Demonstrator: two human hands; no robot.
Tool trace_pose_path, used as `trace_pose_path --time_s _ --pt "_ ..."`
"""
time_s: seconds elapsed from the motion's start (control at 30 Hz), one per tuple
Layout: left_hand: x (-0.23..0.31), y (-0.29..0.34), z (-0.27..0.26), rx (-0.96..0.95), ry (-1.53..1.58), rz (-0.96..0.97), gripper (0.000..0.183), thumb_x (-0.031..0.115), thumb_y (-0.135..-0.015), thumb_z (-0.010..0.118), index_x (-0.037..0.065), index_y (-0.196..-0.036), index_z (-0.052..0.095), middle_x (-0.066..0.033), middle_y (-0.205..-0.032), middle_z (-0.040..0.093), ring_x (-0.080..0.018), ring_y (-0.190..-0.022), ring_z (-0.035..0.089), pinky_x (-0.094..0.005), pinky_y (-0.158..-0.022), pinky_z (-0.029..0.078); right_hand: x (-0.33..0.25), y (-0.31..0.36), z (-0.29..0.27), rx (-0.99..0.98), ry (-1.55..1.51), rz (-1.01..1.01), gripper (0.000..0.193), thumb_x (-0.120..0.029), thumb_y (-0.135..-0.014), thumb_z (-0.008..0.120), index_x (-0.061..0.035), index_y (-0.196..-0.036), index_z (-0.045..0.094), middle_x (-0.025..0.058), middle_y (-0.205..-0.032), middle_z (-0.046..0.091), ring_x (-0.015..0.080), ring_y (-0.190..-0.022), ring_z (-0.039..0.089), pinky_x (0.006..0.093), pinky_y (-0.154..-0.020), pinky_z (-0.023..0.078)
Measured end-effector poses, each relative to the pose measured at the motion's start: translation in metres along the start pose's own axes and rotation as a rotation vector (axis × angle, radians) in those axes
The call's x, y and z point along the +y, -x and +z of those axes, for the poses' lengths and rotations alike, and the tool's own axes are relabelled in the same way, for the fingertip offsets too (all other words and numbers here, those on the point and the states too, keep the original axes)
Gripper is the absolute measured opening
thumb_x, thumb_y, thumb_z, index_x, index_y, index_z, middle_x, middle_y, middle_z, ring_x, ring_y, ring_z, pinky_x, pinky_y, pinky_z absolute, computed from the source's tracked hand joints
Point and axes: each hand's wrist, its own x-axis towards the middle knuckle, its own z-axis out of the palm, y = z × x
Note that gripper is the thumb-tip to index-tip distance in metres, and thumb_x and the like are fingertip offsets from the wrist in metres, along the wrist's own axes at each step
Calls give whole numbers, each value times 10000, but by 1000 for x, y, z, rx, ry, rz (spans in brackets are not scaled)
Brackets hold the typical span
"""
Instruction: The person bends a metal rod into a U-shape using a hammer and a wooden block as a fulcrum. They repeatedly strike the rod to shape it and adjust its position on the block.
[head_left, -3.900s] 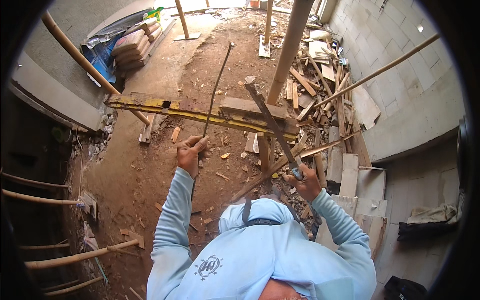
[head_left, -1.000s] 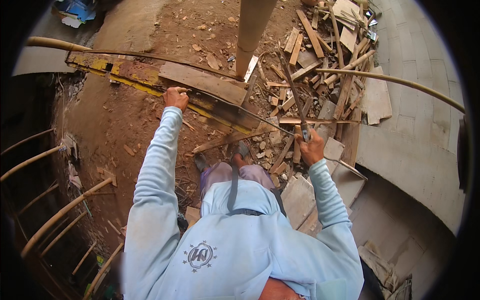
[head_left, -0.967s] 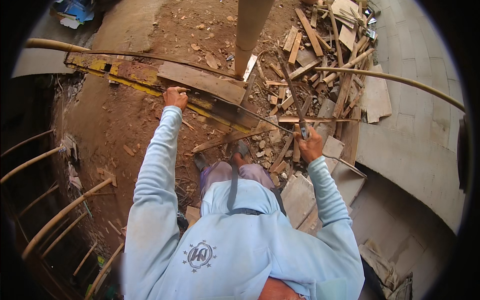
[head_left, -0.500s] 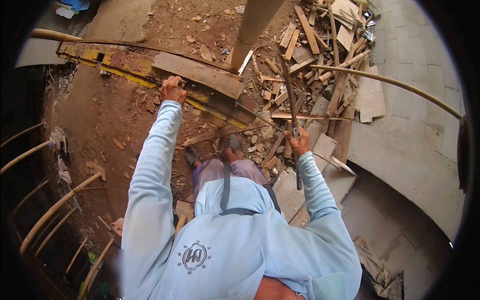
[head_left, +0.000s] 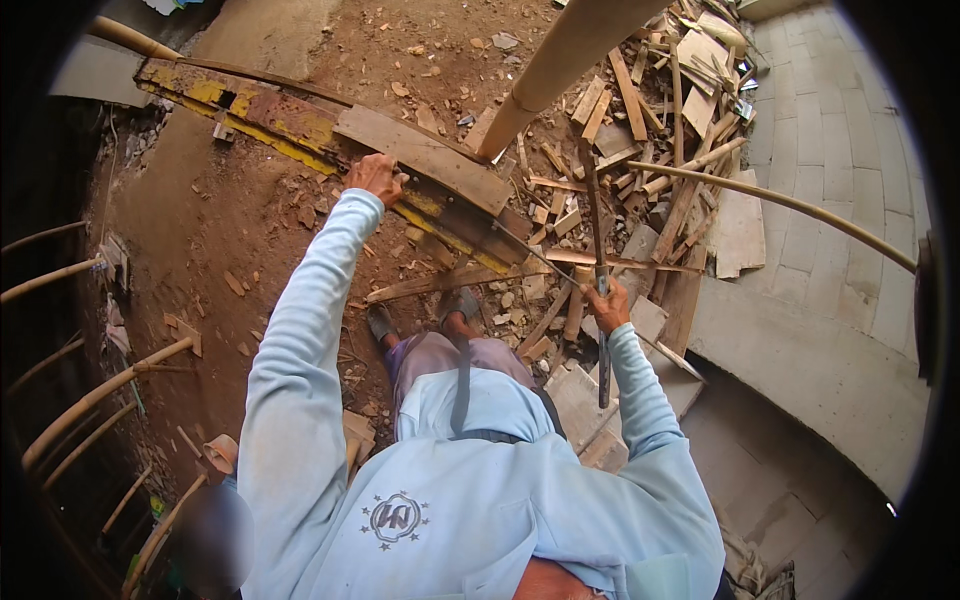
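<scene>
We are stretching our left arm forward, sleeve wrinkling along its length, the forearm rising and leaning slightly to the right. Our left hand is resting knuckles-up against the near side of a rusty, yellow-painted beam, beside a bare plank that is lying along its top. The fingers are curling together into a fist; we cannot tell from here what they are clamping.

We are holding our right arm differently: the elbow is bending outward, and the forearm is slanting up and to the left. Our right hand is wrapping firmly around the grey handle of a long dark tool. This tool is standing nearly vertical in our view, its long part pointing away from us and its other end showing below the fist, just beside the wrist. A thin rod is running diagonally from the beam's right end toward this hand and crossing the tool there; we cannot make out whether the fingers are pressing on it too.

Our hands are staying well apart, the left one reaching farther forward. Our feet are standing below the beam, near a bamboo pole, while scrap wood is lying piled to the right.
</scene>
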Motion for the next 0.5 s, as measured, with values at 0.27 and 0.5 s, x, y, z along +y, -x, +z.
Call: trace_pose_path --time_s 0.27,0.5 --pt "14 7 8 119 51 -39 220 210 -803 644 21 -910 680 -189 -1000 656 -360 -921 655 -451 -816 538 -27 26 -62 128 516 -65 354 -361 -836 730 -63 -852 540 155 -663 562 308 -598 521 420 -591 429" --pt "36 9 14 168 -41 -170 183 115 -749 672 20 -905 684 -183 -980 645 -360 -938 650 -446 -825 544 -71 -28 -159 -50 1078 -361 313 -310 -808 720 -61 -832 532 182 -710 622 359 -635 630 466 -566 481"
